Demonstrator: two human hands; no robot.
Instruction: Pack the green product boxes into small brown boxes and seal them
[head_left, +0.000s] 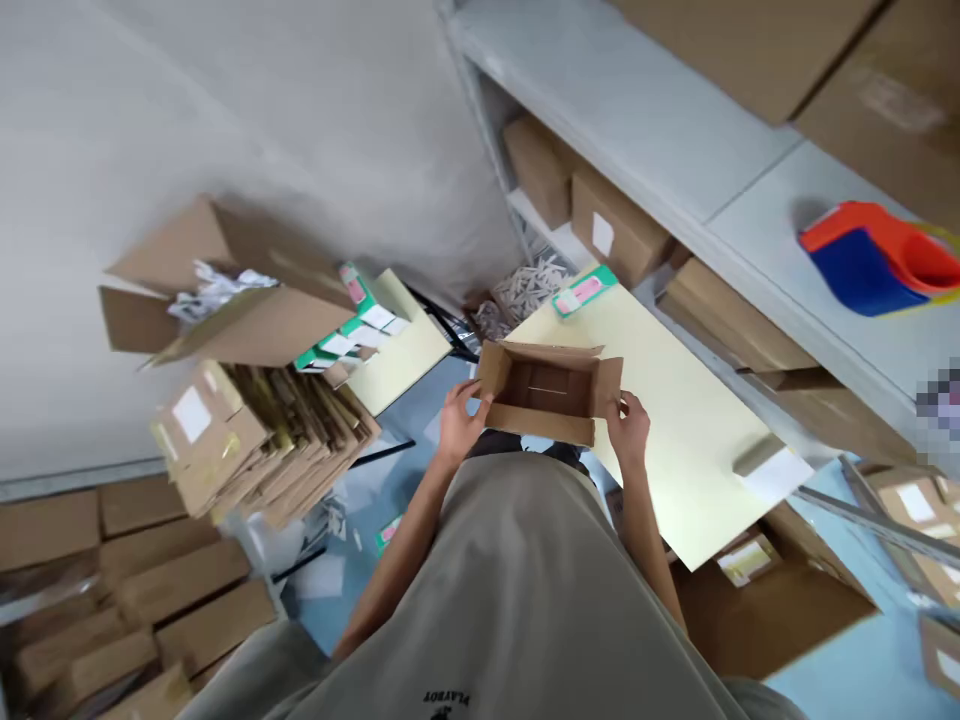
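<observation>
Between my hands is a small cardboard box [551,424] with its top flaps up and its inside bare, resting over the near edge of the pale yellow table [675,400]. My left hand [460,424] pinches the flap on the box's left end. On the opposite end, my right hand [630,428] grips the right flap between thumb and fingers. A green and pink packet [585,291] lies on the table beyond the box.
Left stand a stack of flattened cartons [292,440], an open carton [247,320] with crumpled wrapping, and several green packets [352,335]. A shelf [637,110] with boxes runs along the right. A large open box [780,610] sits below the table.
</observation>
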